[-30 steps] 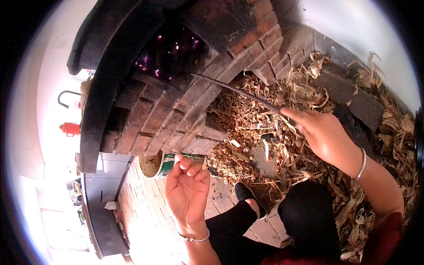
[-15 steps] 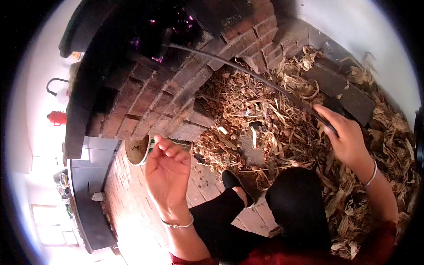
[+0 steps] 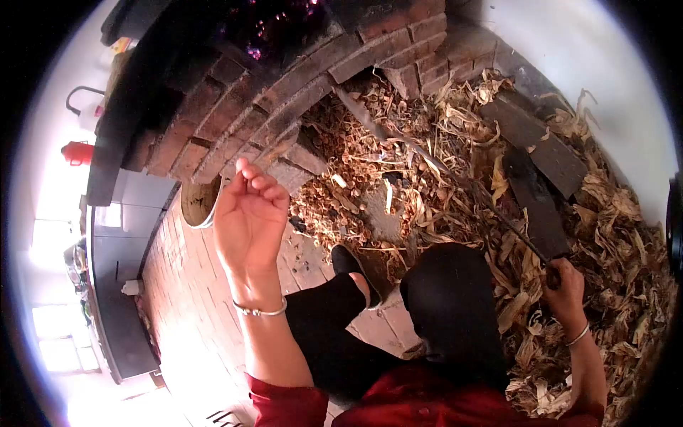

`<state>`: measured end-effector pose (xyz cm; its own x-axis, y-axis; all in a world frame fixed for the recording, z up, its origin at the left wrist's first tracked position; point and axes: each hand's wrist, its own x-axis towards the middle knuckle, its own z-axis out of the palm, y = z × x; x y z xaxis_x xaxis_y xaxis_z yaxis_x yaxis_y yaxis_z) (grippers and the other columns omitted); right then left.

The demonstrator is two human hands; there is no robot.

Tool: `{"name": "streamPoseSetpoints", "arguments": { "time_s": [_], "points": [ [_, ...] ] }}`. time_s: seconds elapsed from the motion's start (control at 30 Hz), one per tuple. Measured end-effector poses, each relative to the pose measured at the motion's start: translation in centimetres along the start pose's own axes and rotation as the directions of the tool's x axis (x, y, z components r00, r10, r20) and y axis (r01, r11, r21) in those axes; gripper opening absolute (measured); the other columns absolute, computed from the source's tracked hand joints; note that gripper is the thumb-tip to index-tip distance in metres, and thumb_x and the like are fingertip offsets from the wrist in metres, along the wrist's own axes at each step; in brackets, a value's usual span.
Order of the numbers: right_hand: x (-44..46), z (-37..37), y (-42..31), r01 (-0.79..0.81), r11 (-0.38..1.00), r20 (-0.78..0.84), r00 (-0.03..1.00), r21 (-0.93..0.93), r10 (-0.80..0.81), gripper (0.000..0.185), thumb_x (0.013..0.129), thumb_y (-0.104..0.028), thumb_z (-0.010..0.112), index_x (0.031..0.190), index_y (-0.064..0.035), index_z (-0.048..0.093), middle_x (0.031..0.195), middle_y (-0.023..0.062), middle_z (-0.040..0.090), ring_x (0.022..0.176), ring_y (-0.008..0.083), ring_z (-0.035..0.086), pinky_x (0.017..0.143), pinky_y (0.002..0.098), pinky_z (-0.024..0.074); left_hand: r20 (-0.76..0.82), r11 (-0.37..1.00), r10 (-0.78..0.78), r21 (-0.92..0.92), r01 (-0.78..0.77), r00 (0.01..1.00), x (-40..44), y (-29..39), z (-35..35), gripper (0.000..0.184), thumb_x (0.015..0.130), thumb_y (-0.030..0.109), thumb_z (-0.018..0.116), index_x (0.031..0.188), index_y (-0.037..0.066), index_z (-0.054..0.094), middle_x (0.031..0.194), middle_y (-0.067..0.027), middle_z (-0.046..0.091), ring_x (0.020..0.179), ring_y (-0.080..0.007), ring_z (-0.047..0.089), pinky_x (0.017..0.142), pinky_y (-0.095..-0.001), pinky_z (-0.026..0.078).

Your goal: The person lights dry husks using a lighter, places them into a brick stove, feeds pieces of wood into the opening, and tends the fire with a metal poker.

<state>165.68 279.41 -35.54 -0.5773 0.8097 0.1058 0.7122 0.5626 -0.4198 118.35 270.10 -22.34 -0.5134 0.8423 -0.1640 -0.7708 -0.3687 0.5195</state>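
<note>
My right hand (image 3: 566, 292) is closed round the lower end of a long, dark metal rod (image 3: 455, 174). The rod slants up and left over the dry husks (image 3: 434, 135), its blurred far end near the brick edge of the stove (image 3: 284, 103). Purple-pink embers (image 3: 260, 32) glow in the dark stove opening, apart from the rod. My left hand (image 3: 252, 220) is raised in front of the brickwork, palm up, fingers loosely curled and apart, with nothing in it.
Below the stove at left stands a round bucket (image 3: 200, 203). Dark boards (image 3: 537, 146) lie among husks at right, beside the white wall (image 3: 583, 78). A grey cabinet (image 3: 124, 299) and a red thermos (image 3: 77, 153) are at far left. My black-clad knees are below.
My right hand has moved down and right with the rod, drawing its far end out of the stove opening. The view has shifted, and my left hand appears farther left and higher.
</note>
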Motion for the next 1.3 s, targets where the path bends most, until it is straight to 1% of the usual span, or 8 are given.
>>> {"name": "streamPoseSetpoints", "arguments": {
  "time_s": [0.2, 0.33, 0.53, 0.6, 0.73, 0.8, 1.13, 1.3],
  "points": [
    [0.1, 1.4, 0.4, 0.038, 0.989, 0.298, 0.955, -0.142, 0.006, 0.037, 0.061, -0.005, 0.077, 0.089, -0.0019, 0.053, 0.083, 0.0139, 0.057, 0.071, 0.0309, 0.059, 0.063, 0.0401, 0.0491, 0.012, 1.000, 0.012, 0.000, -0.012, 1.000, 0.2, 0.5, -0.7, 0.016, 0.091, 0.006, 0.043, 0.102, 0.001, 0.054, 0.090, -0.0049, 0.055, 0.078, -0.0150, 0.051, 0.071, -0.0281, 0.042],
    [0.8, 1.1, 0.3, 0.227, 0.952, 0.340, 0.929, -0.206, -0.147, 0.035, 0.066, -0.003, 0.073, 0.091, -0.0016, 0.050, 0.074, 0.0126, 0.051, 0.066, 0.0299, 0.055, 0.058, 0.0405, 0.0470, 0.035, 1.000, 0.003, -0.002, -0.003, 0.999, 0.3, 1.0, -1.5, 0.015, 0.091, 0.006, 0.043, 0.100, 0.001, 0.054, 0.090, -0.0046, 0.056, 0.079, -0.0150, 0.051, 0.071, -0.0283, 0.042],
    [1.7, 1.2, 0.7, 0.370, 0.882, 0.479, 0.855, -0.293, -0.200, 0.028, 0.071, -0.001, 0.063, 0.096, 0.0053, 0.052, 0.084, 0.0172, 0.056, 0.074, 0.0344, 0.058, 0.064, 0.0429, 0.0478, 0.009, 0.999, 0.034, -0.002, -0.034, 0.999, 0.6, 1.6, -2.0, 0.015, 0.091, 0.006, 0.043, 0.099, 0.000, 0.054, 0.090, -0.0054, 0.056, 0.080, -0.0157, 0.052, 0.072, -0.0286, 0.041],
    [1.8, 1.0, 0.5, 0.128, 0.968, 0.671, 0.739, -0.218, 0.054, 0.034, 0.073, -0.003, 0.064, 0.103, 0.0059, 0.051, 0.085, 0.0196, 0.060, 0.074, 0.0355, 0.060, 0.066, 0.0432, 0.0488, 0.014, 0.999, 0.032, -0.010, -0.031, 0.999, 0.7, 1.6, -2.0, 0.015, 0.091, 0.006, 0.044, 0.099, 0.000, 0.054, 0.091, -0.0055, 0.056, 0.080, -0.0159, 0.052, 0.072, -0.0286, 0.041],
    [1.5, 0.8, 0.7, -0.002, 1.000, 0.738, 0.675, -0.008, 0.007, 0.031, 0.078, -0.008, 0.065, 0.105, 0.0036, 0.054, 0.086, 0.0210, 0.062, 0.077, 0.0342, 0.062, 0.069, 0.0419, 0.0499, 0.058, 0.999, 0.002, -0.041, 0.000, 0.998, 0.8, 1.5, -1.9, 0.014, 0.090, 0.006, 0.044, 0.098, 0.000, 0.054, 0.091, -0.0058, 0.056, 0.079, -0.0162, 0.051, 0.072, -0.0287, 0.041],
    [1.0, 1.2, 1.2, -0.282, 0.946, 0.776, 0.629, 0.163, 0.053, 0.022, 0.082, -0.012, 0.065, 0.100, 0.0007, 0.059, 0.086, 0.0198, 0.064, 0.080, 0.0310, 0.064, 0.071, 0.0406, 0.0500, 0.065, 0.999, 0.003, -0.045, 0.000, 0.998, 0.8, 1.5, -1.8, 0.014, 0.090, 0.006, 0.044, 0.098, 0.000, 0.054, 0.090, -0.0058, 0.056, 0.079, -0.0162, 0.051, 0.072, -0.0287, 0.041],
    [2.3, -1.9, 0.4, -0.358, 0.931, 0.805, 0.572, 0.073, 0.158, 0.019, 0.085, -0.009, 0.061, 0.100, 0.0028, 0.062, 0.086, 0.0178, 0.065, 0.074, 0.0272, 0.062, 0.069, 0.0361, 0.0489, -0.018, 0.998, 0.061, -0.007, -0.061, 0.998, 0.4, 2.1, -2.2, 0.014, 0.090, 0.006, 0.045, 0.098, 0.000, 0.054, 0.088, -0.0059, 0.056, 0.078, -0.0164, 0.051, 0.071, -0.0284, 0.042],
    [2.6, 1.8, 2.3, -0.147, 0.978, 0.773, 0.635, 0.146, -0.020, 0.020, 0.085, -0.007, 0.061, 0.102, 0.0025, 0.062, 0.088, 0.0184, 0.065, 0.077, 0.0279, 0.064, 0.070, 0.0371, 0.0497, -0.056, 0.997, 0.073, -0.021, -0.074, 0.996, 0.1, 2.9, -2.9, 0.015, 0.090, 0.007, 0.045, 0.099, 0.000, 0.054, 0.087, -0.0057, 0.055, 0.078, -0.0163, 0.051, 0.071, -0.0279, 0.042]
  ]
}}
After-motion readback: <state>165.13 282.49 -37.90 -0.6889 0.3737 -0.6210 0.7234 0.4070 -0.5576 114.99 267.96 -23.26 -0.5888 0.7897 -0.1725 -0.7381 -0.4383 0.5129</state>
